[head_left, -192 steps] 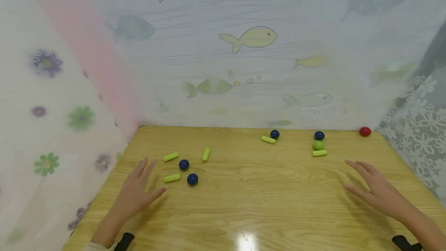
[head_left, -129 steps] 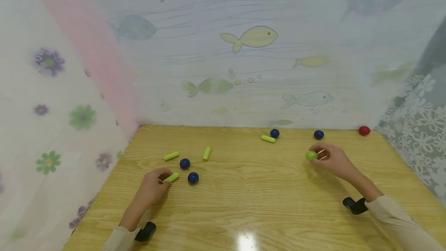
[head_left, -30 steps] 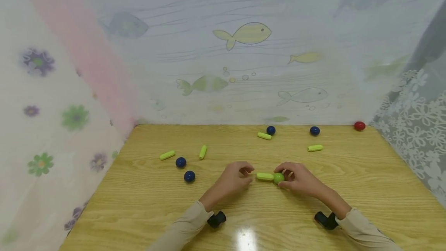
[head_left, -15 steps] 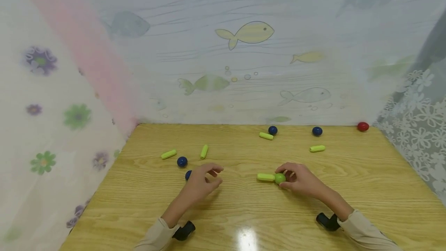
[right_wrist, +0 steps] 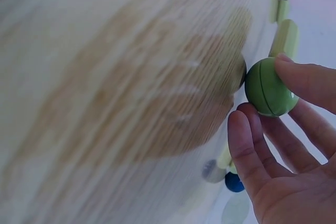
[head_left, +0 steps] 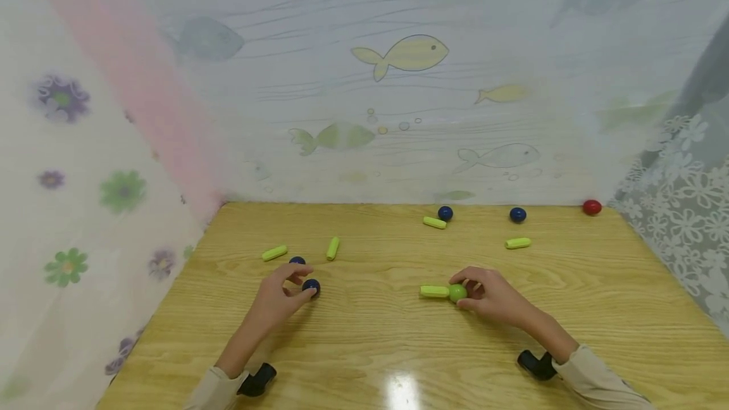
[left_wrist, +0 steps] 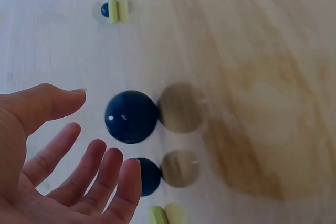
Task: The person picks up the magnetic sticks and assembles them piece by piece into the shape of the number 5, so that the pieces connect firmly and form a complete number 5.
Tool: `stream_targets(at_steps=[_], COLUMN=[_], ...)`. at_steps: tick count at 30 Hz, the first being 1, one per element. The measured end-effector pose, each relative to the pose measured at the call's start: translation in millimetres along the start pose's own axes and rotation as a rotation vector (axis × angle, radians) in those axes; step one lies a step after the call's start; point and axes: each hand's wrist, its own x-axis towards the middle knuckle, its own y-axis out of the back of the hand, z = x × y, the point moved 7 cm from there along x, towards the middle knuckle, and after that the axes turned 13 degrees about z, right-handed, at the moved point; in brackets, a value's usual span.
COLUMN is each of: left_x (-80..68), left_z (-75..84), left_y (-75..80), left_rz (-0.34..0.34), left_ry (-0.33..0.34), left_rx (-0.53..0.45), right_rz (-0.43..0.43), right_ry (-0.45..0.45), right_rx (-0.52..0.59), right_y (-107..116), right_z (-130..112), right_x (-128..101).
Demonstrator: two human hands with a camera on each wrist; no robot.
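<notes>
My right hand (head_left: 470, 287) pinches a green ball (head_left: 457, 293) between thumb and fingers on the wooden table (head_left: 398, 347). A yellow-green rod (head_left: 434, 291) lies against the ball's left side. In the right wrist view the green ball (right_wrist: 266, 88) sits at my fingertips (right_wrist: 237, 121), with the rod (right_wrist: 285, 38) beyond it. My left hand (head_left: 304, 278) hovers with spread fingers at a dark blue ball (head_left: 311, 285); its fingers partly hide a second blue ball (head_left: 296, 260). The left wrist view shows my left hand (left_wrist: 103, 132) apart from the near blue ball (left_wrist: 131, 116), and the other ball (left_wrist: 149, 176) by my fingertips.
Loose yellow-green rods lie at the left (head_left: 274, 252), (head_left: 333, 248) and at the back (head_left: 435, 223), (head_left: 517, 243). Two more blue balls (head_left: 445, 212), (head_left: 517, 214) and a red ball (head_left: 591, 207) sit along the far edge. Printed curtains close in the table's back and sides.
My left hand let go of the rod and moved left across the table to the two blue balls. My right hand kept its hold on the green ball with the rod attached.
</notes>
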Motion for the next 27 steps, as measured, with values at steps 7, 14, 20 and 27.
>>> stream_targets(at_steps=[7,14,20,27], left_x=[-0.7,2.1,4.5,2.3], left_z=[-14.0,-11.9,-9.7,-7.7], left_y=[-6.5,-15.2,-23.1,-26.3], left_rz=[-0.030,-0.050,-0.084,-0.091], left_ry=[0.041,0.032,0.038,0.034], left_rx=[0.036,0.035,0.041,0.014], right_rz=[0.005,0.007,0.009,0.018], right_ry=[0.006,0.001,-0.002,0.008], right_rx=[-0.003,-0.004,-0.007,0.004], right_y=[-0.2,-1.4,-0.9,-1.1], right_z=[0.6,1.2,1.8,2.9], right_x=[-0.4,-1.2,-1.7,-2.5])
